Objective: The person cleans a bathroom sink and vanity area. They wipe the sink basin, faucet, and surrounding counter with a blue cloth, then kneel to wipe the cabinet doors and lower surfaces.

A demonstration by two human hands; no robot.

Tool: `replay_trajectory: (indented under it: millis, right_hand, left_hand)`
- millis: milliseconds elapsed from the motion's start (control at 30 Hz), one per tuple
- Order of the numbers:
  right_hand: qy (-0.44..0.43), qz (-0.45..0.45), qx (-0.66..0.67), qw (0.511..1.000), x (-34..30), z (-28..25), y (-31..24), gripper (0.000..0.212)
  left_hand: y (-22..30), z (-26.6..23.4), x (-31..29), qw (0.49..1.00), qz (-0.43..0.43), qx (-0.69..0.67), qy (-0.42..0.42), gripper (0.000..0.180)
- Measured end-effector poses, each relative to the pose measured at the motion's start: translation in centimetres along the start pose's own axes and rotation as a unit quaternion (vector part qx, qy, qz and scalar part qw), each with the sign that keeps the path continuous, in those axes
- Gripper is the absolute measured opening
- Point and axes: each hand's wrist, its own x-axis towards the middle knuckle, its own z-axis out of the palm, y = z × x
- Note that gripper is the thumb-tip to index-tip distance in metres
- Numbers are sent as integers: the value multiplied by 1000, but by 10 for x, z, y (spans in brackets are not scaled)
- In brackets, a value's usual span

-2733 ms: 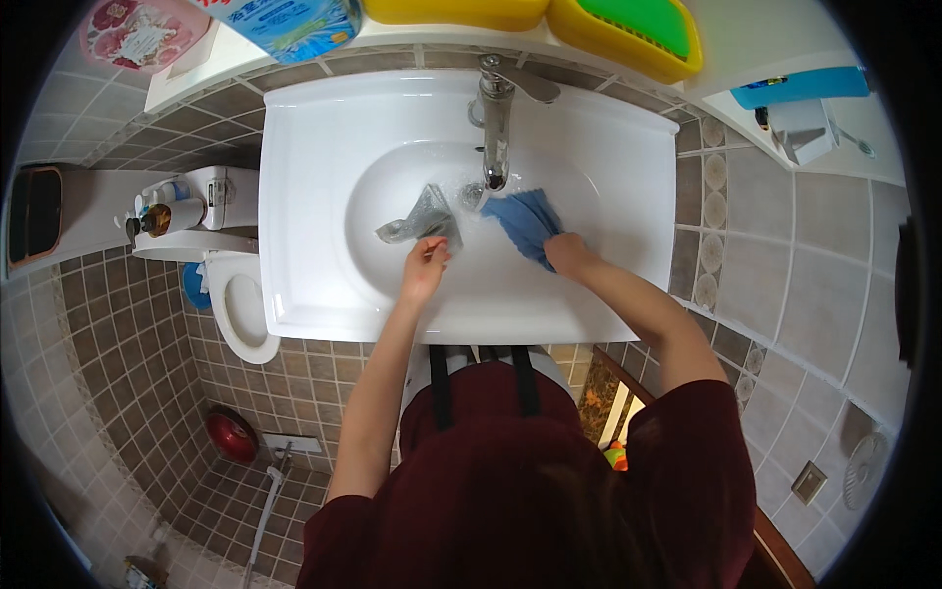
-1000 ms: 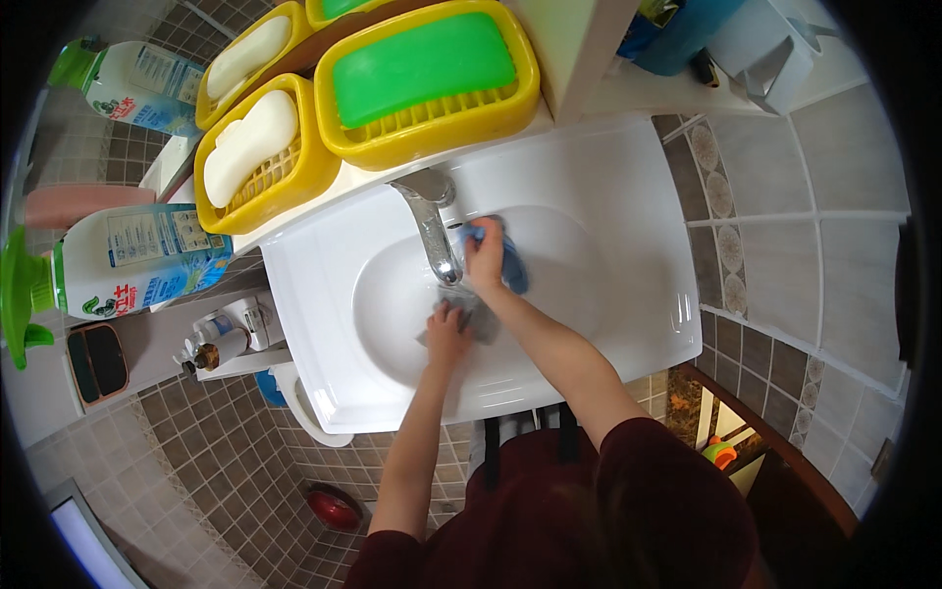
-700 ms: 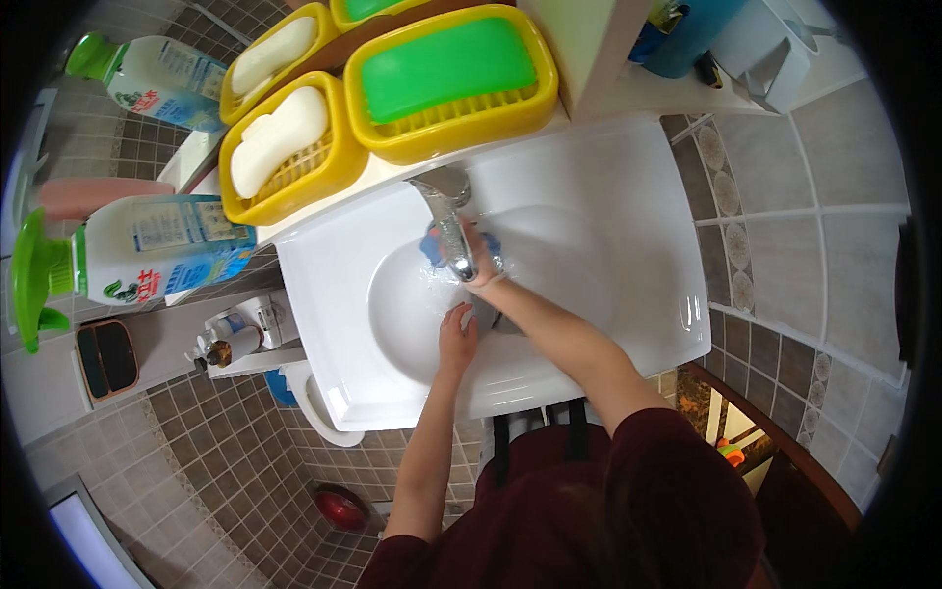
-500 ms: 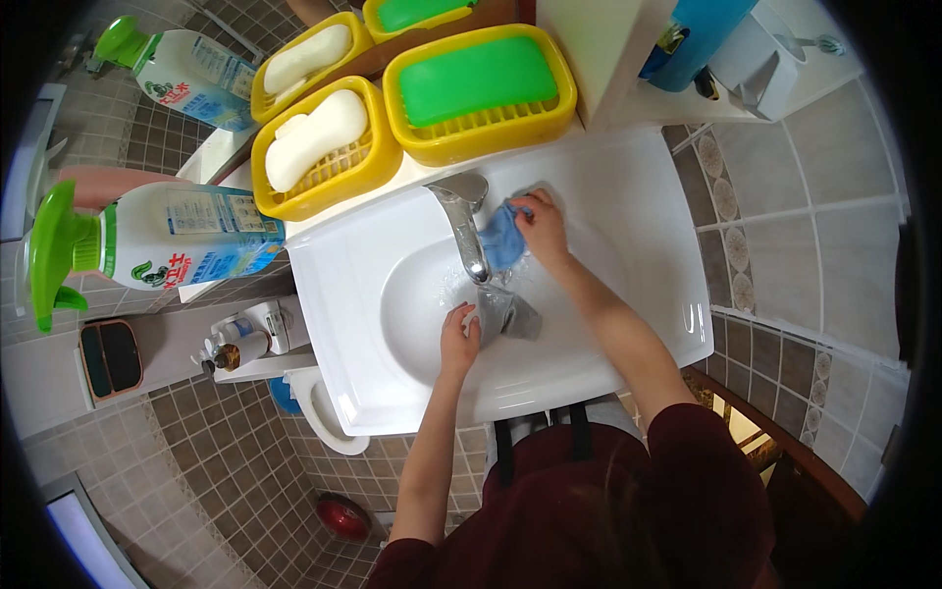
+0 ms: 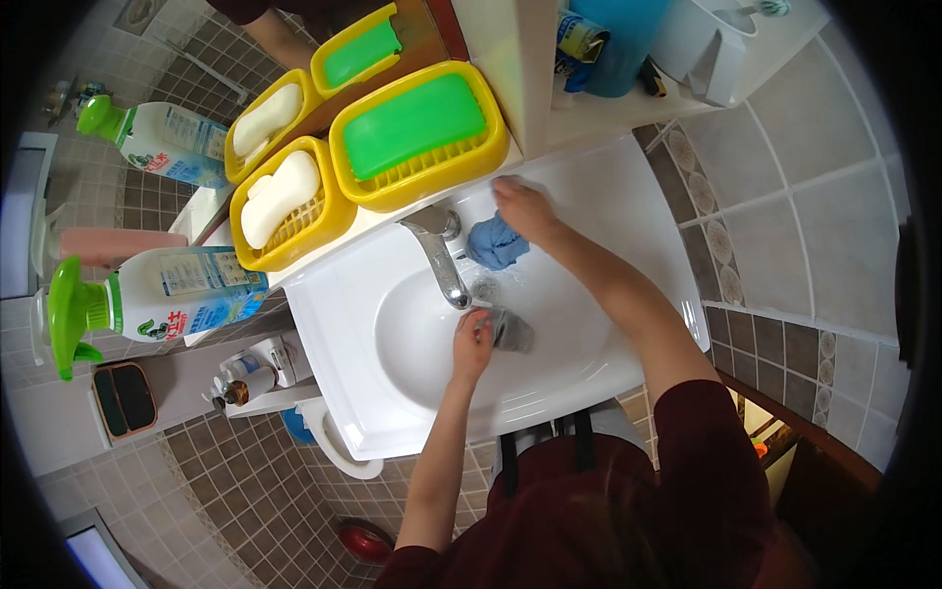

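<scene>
A crumpled blue cloth (image 5: 496, 243) lies on the white washbasin (image 5: 589, 368), just right of the chrome tap (image 5: 442, 260). Over its far right side reaches my right hand (image 5: 523, 209), fingers stretched past it onto the basin's back ledge. They look free of the cloth, though the palm side is hidden. Below the spout, inside the bowl, my left hand (image 5: 473, 344) has its fingers curled against the edge of a wet-looking grey cloth (image 5: 511, 332). The grip itself is partly hidden.
Behind the basin stand yellow soap dishes with a green bar (image 5: 417, 126) and a white bar (image 5: 282, 199). At left is a green-topped pump bottle (image 5: 182, 294). A white cup (image 5: 702, 44) and a blue container (image 5: 623, 49) occupy the right shelf. A mirror reflects the dishes.
My right hand has moved slightly left and its fingers have come off the blue cloth, which now lies bunched by the tap. My left hand stays at the grey cloth. The view has shifted.
</scene>
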Motion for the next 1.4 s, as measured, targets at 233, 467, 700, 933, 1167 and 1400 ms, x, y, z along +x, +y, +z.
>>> replay_trajectory:
  millis: [233,467,700,933,1167,1400]
  right_hand:
    - [183,146,-205,950,-73,-68,120,54]
    - [104,177,-270,941,-215,-94,103,42]
    - [31,182,48,982,-297,-57,12,14]
    - [32,29,241,970,-248,-29,-73,14]
    - [114,82,162,977,-202,-125,-40,16]
    - [349,246,367,826,-99,-168,74,27]
  left_hand:
    - [4,7,6,999,-30,-3,38,25]
    - [10,13,28,998,-47,42,-11,29]
    - [-10,35,18,996,13,60,-66,37]
    - [16,16,0,971,133,120,-159,49]
    - [39,37,2,934,98,245,-242,45]
    - [56,107,57,988,87,73,-100,20]
